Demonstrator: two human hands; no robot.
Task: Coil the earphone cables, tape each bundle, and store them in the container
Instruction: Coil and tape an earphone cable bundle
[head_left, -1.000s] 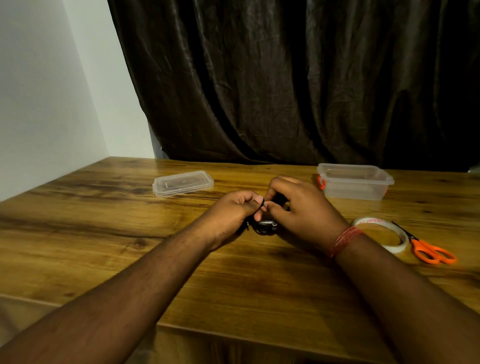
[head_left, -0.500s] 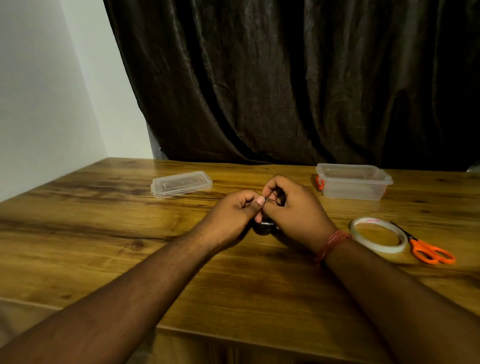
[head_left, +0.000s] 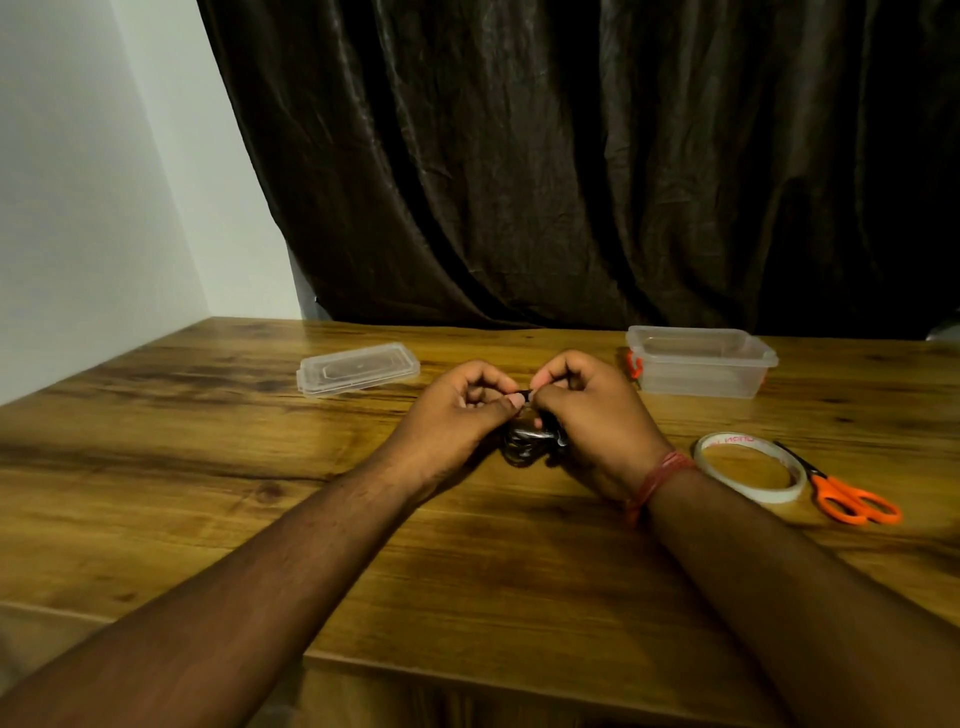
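A black coiled earphone cable bundle (head_left: 524, 444) sits between my two hands at the middle of the wooden table (head_left: 208, 467), partly hidden by my fingers. My left hand (head_left: 457, 415) pinches its upper part with thumb and forefinger. My right hand (head_left: 592, 410) grips the same bundle from the right, fingers curled over it. A clear plastic container (head_left: 701, 361) stands open at the back right. Its clear lid (head_left: 358, 368) lies flat at the back left. A roll of clear tape (head_left: 750, 473) lies right of my right wrist.
Orange-handled scissors (head_left: 847, 499) lie just right of the tape roll. Something orange (head_left: 632, 364) shows behind the container's left end. A dark curtain hangs behind the table and a white wall runs along the left. The table's front edge is close below my forearms.
Both hands stay together on the bundle, with only small finger shifts. My left fingers have uncurled a little and the pinch point sits slightly higher.
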